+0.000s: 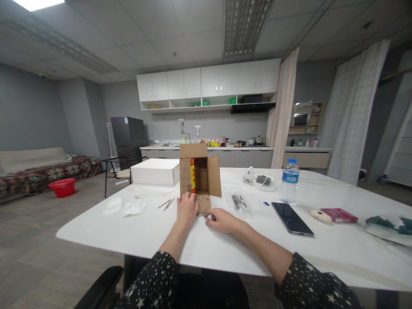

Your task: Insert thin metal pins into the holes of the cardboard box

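Observation:
A small brown cardboard box (201, 178) stands on the white table with its flaps spread and its dark inside facing me. Its left flap carries several small metal bits and a red-and-yellow strip (192, 176). My left hand (187, 209) has its fingers bent against the lower left flap, gripping the cardboard. At the front flap's lower edge is my right hand (223, 220), its fingers closed; a small dark bit shows between them, too small to name. Several thin metal rods (166, 204) lie left of the box. To its right is a clear plastic bag (240, 204) of dark slim pieces.
Behind on the left sits a white box (155, 171), with white tissues (134, 209) nearer me. To the right are a phone (292, 218), a water bottle (290, 182), a maroon packet (339, 215), a cream oval object (321, 216) and a coiled white cable (257, 179).

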Tool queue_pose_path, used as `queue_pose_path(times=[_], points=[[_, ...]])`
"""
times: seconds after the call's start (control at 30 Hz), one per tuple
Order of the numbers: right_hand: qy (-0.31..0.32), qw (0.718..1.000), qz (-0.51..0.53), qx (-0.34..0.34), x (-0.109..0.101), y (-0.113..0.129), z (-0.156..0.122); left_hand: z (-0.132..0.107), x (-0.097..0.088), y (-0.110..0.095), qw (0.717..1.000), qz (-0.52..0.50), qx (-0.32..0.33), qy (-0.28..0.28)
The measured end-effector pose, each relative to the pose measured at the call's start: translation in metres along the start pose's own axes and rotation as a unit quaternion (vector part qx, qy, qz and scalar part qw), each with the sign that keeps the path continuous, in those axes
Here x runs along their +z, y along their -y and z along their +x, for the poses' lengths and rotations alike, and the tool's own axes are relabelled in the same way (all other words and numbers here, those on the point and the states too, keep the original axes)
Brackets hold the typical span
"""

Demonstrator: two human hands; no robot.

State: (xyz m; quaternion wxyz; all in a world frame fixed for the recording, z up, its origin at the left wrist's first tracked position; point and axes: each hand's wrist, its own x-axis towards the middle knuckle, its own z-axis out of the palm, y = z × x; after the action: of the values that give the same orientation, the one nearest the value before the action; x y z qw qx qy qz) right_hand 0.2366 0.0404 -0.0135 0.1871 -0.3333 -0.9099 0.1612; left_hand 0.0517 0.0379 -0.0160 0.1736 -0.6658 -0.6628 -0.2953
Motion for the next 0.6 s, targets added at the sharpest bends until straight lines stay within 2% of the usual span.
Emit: queue_pose_path(times=[0.17,0.3,0.5,0.6], points=[[-0.003,1.000,-0.001,0.002,0.0015,-0.0020,-0.0001,-0.0011,0.0015,0.0035,1.000,0.022,-0.011,0.001],[0.001,1.000,0.000,0.003,0.0009,-0.0017,-0.0008,-0.0001,0.0013,0.0051,1.000,0.009,-0.002,-0.020],[0.000,1.000,-0.002,0.002,-0.0005,-0.0006,-0.0013,0.0031,-0.0034,0.0052,0.986,-0.094,-0.019,-0.136],[0.001,1.000,-0.004,0.002,-0.0002,-0.0012,-0.0009,0.0020,-0.0032,0.0055,0.976,-0.170,0.012,-0.138]])
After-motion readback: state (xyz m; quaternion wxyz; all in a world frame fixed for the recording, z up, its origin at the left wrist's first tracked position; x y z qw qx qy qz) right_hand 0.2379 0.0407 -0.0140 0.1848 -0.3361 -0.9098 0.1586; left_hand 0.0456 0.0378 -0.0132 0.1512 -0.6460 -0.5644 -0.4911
